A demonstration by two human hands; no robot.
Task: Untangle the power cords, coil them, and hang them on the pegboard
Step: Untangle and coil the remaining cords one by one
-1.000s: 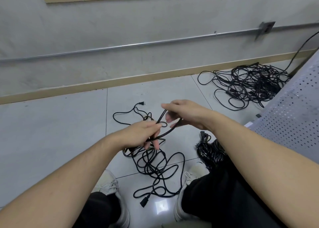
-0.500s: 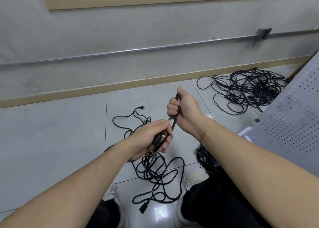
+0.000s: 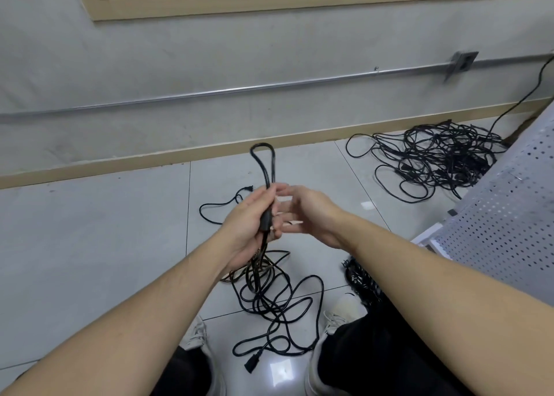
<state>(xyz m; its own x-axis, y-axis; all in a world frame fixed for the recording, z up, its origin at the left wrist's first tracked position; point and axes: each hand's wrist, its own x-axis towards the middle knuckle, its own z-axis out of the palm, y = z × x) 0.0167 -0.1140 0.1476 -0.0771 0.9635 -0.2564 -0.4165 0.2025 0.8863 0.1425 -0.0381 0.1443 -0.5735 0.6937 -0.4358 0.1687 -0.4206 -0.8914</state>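
The left hand (image 3: 250,226) grips a thin black power cord (image 3: 263,167), whose doubled loop stands up toward 12 o'clock; its slack lies tangled on the grey tiled floor (image 3: 90,230) at 6 o'clock. The right hand (image 3: 302,212), fingers spread loose, holds nothing and partly hides behind the cord. A perforated white metal pegboard (image 3: 509,215) is cut off at 3 o'clock, beside another tangled black cord pile (image 3: 434,158)

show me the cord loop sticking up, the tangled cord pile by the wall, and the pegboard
cord loop (image 3: 263,147): head view, top bend of the loop
tangled cord pile (image 3: 434,158): head view, middle of the heap
pegboard (image 3: 509,215): head view, perforated face
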